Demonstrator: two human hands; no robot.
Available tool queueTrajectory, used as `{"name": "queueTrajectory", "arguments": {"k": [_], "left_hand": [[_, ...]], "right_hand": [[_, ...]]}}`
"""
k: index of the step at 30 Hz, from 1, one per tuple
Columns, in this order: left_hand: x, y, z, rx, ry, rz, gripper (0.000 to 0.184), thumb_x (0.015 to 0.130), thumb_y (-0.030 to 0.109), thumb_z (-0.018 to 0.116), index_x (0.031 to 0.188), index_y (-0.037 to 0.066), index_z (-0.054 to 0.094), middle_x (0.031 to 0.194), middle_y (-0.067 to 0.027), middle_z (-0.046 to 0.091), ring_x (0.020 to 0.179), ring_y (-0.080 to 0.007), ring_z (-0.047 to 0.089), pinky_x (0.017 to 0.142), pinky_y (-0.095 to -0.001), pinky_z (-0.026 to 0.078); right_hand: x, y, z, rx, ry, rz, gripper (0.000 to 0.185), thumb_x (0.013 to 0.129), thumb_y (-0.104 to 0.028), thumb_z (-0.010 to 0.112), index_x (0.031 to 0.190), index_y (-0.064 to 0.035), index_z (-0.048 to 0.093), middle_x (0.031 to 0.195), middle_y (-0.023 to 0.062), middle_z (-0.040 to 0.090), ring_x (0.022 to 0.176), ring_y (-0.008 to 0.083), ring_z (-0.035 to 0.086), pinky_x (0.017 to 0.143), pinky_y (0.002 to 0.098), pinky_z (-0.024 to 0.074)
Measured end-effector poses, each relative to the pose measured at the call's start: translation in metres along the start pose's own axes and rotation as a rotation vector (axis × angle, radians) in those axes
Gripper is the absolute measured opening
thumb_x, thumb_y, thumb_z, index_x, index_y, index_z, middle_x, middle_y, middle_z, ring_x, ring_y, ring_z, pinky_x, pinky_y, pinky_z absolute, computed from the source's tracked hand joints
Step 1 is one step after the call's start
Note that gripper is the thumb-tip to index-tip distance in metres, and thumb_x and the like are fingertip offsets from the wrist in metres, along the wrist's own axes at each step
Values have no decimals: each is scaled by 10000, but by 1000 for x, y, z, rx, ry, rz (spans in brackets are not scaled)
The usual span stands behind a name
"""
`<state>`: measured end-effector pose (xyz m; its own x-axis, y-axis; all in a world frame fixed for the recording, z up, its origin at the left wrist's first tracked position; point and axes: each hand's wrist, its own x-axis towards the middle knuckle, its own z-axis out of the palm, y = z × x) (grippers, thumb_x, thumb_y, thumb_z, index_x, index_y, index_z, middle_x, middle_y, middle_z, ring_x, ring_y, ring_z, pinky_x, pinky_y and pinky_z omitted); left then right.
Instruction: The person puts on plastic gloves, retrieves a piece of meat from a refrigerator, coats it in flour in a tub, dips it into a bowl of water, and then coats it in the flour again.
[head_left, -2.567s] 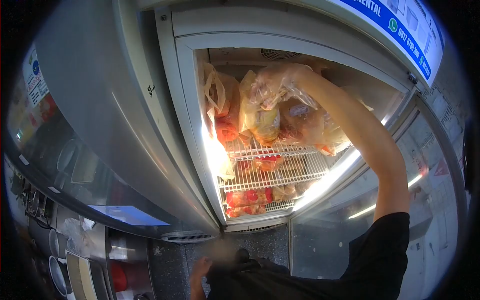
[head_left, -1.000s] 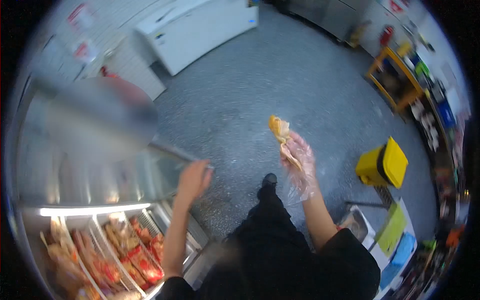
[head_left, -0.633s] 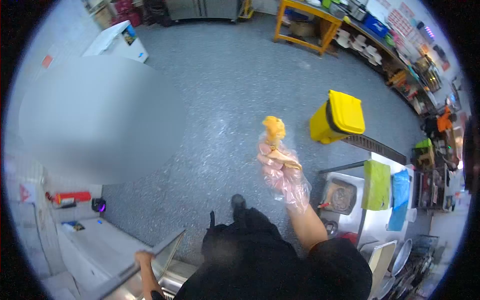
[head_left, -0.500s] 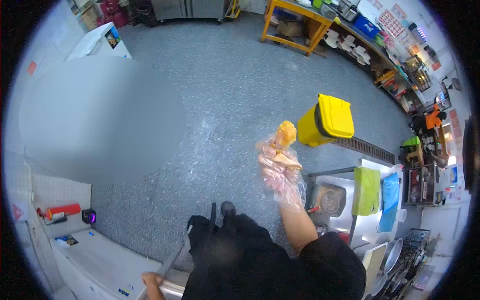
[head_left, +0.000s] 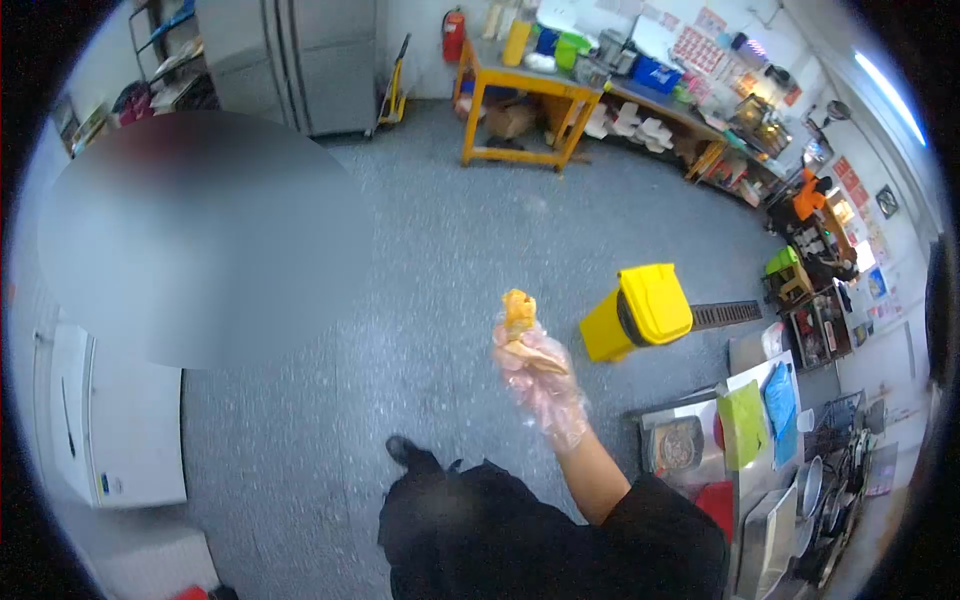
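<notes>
My right hand (head_left: 538,375), in a clear plastic glove, is closed round a piece of yellowish food (head_left: 519,308) that looks like chicken. One end of the piece sticks up above the fingers, and a paler part lies across them. It is held up over the grey floor, left of the yellow bin (head_left: 655,305). My left hand is out of view.
A steel worktop (head_left: 690,410) at the lower right bears a tray, a green cloth (head_left: 741,425) and a blue cloth. At the back are a yellow-framed table (head_left: 530,82) and steel cabinets (head_left: 335,65). People stand at the far right. A blurred patch covers the left.
The view has swung from the open fridge to the room. My right hand came out of the fridge with the food. My left hand, last at the door edge, has left the view.
</notes>
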<state>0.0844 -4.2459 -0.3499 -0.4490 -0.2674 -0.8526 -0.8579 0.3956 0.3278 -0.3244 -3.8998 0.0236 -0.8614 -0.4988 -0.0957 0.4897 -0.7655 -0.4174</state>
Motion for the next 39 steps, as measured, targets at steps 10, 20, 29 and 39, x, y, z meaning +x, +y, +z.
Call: {"name": "queueTrajectory", "arguments": {"k": [10, 20, 29, 39], "left_hand": [[196, 405, -440, -177, 666, 860, 340, 859, 234, 532, 1115, 10, 530, 978, -115, 614, 860, -167, 570, 746, -308, 456], [367, 462, -573, 106, 363, 502, 439, 831, 365, 476, 1104, 30, 556, 1102, -188, 568, 1013, -340, 543, 865, -425, 412], [370, 211, -522, -47, -106, 76, 409, 788, 338, 525, 1046, 29, 595, 979, -162, 615, 922, -316, 578, 806, -422, 439], [719, 388, -889, 302, 438, 321, 364, 772, 361, 530, 971, 66, 609, 997, -181, 599, 879, -361, 564, 754, -484, 427]], "right_hand": [[187, 5, 3, -152, 215, -371, 382, 855, -96, 515, 1196, 22, 391, 907, 102, 550, 662, 148, 590, 517, 211, 512], [553, 62, 20, 18, 252, -248, 231, 882, -103, 473, 1073, 21, 436, 811, 78, 533, 642, 145, 554, 526, 253, 500], [957, 159, 129, -861, 178, -72, 128, 830, -124, 560, 890, -17, 594, 639, -3, 522, 538, 66, 473, 487, 209, 392], [1154, 265, -156, -2560, 22, 839, 607, 825, -558, 314, 786, -38, 624, 696, 89, 613, 679, 248, 595, 688, 417, 423]]}}
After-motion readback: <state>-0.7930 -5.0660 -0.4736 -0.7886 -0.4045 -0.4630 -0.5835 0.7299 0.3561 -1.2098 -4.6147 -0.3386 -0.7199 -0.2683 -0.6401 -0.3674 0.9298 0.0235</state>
